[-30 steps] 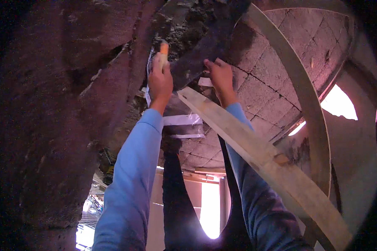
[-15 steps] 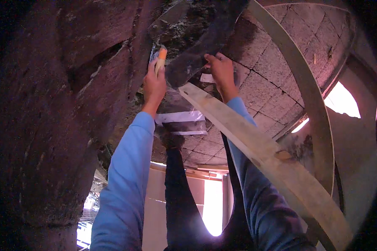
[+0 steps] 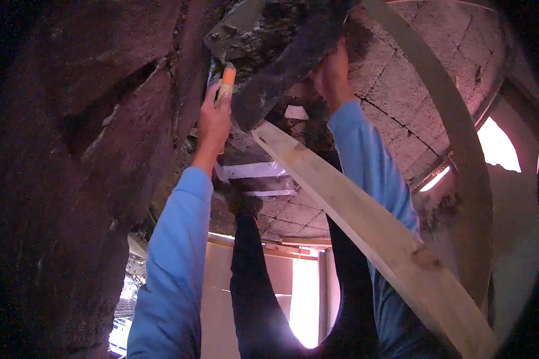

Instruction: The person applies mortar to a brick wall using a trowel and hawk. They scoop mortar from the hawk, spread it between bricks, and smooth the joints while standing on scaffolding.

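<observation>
My left hand (image 3: pixel 214 122) is closed around a tool with a pale handle and an orange band (image 3: pixel 228 76). The tool's working end is too unclear to name. Just beyond it lies a dark, rough, crumbly patch (image 3: pixel 254 45). A dark curved band (image 3: pixel 281 81) borders this patch on its right side. My right hand (image 3: pixel 332 75) is raised against the right edge of that band, and its fingers are mostly hidden there. Below the band, a long wooden plank (image 3: pixel 353 215) slants down to the right, in front of my right forearm.
A big dark stone-like mass (image 3: pixel 102 179) fills the left side. A grey curved strip (image 3: pixel 455 119) arcs down the right, beside a tiled block surface (image 3: pixel 395 96). A clear plastic-like packet with white stripes (image 3: pixel 257 170) lies near my foot (image 3: pixel 245 204).
My right hand has moved up and right, from above the plank's end to the dark band's edge. The left hand keeps its tool, shifted slightly left in view.
</observation>
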### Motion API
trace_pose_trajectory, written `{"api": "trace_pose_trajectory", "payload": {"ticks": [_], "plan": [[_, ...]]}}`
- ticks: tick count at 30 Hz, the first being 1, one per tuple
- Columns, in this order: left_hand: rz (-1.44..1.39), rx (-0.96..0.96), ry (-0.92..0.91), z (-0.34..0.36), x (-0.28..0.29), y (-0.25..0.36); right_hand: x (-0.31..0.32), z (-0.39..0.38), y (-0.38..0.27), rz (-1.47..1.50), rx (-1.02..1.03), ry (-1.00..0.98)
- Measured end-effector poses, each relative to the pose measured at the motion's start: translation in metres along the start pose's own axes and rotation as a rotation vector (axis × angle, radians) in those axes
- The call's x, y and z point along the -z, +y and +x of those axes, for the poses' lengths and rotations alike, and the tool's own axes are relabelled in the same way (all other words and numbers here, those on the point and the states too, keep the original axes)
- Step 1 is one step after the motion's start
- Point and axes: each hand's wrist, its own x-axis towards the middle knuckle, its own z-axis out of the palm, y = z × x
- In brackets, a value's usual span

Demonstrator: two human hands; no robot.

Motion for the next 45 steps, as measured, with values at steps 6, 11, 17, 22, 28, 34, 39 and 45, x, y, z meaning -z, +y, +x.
{"api": "trace_pose_trajectory", "payload": {"ticks": [6, 11, 17, 22, 28, 34, 39, 45], "plan": [[0.005, -0.117, -0.018, 0.01, -0.004, 0.006, 0.029, 0.047, 0.01, 0.219, -0.094, -0.097], [-0.045, 0.047, -0.059, 0.009, -0.006, 0.016, -0.02, 0.008, 0.01, 0.088, -0.129, -0.031], [-0.104, -0.057, -0.104, 0.026, -0.021, 0.02, -0.013, 0.014, 0.004, 0.04, -0.093, -0.063], [-0.133, -0.092, -0.2, 0.034, -0.031, 0.033, -0.011, 0.021, 0.006, 0.074, -0.094, -0.121], [-0.104, -0.062, -0.329, 0.05, -0.035, 0.053, -0.007, 0.017, 0.002, 0.18, -0.061, -0.109], [-0.231, 0.1, -0.468, 0.057, -0.013, 0.056, -0.013, 0.009, -0.002, 0.034, -0.008, -0.072], [-0.309, 0.057, -0.497, 0.048, -0.014, 0.065, -0.003, 0.002, -0.015, -0.034, 0.021, -0.055], [-0.408, 0.049, -0.385, 0.006, 0.008, 0.054, -0.041, -0.067, -0.036, -0.191, -0.046, -0.111]]}}
